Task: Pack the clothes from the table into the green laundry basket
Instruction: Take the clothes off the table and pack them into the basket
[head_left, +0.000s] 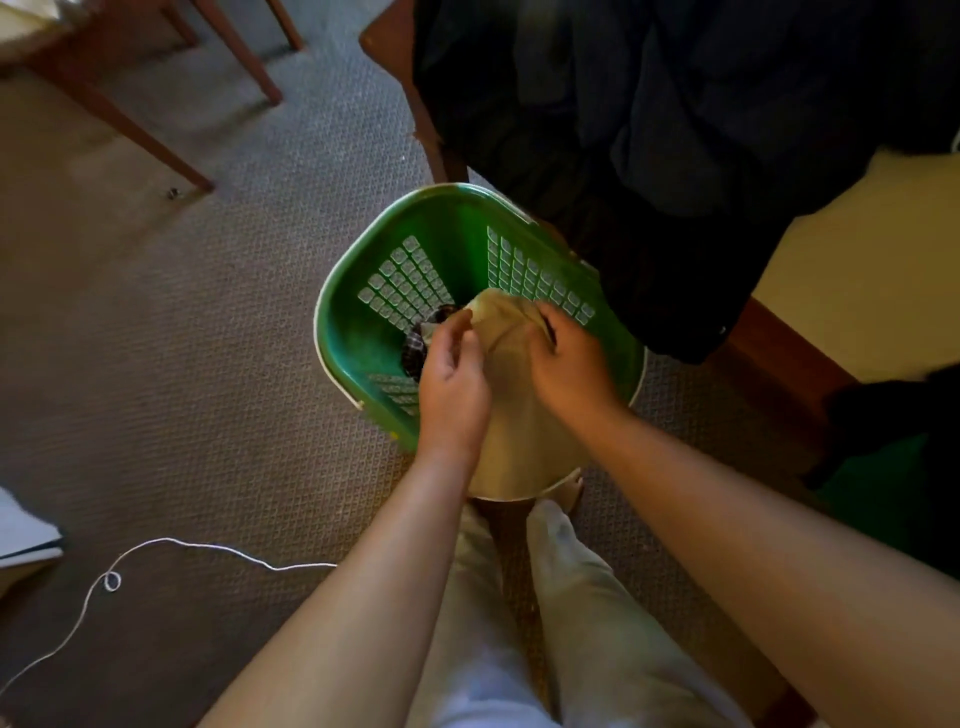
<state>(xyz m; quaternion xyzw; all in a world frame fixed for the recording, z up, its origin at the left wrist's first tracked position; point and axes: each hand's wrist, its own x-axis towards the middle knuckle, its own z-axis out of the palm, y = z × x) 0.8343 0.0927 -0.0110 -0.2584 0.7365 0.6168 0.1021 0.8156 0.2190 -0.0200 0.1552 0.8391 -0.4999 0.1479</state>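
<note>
The green laundry basket (363, 332) stands on the carpet beside the table. A beige garment (511, 415) hangs into it and over its near rim. My left hand (452, 379) pinches the garment's left side, and my right hand (569, 364) grips its right side, both over the basket's opening. A dark plaid piece of clothing (415, 348) lies at the bottom of the basket, partly hidden by my left hand. Dark clothes (649, 119) are piled on the table (857, 270) and drape over its edge, right behind the basket.
Wooden chair legs (140, 130) stand on the carpet at the upper left. A white cord (171, 545) trails over the floor at the lower left. My legs in light trousers (561, 597) are just below the basket. Something green (883, 499) lies at the right.
</note>
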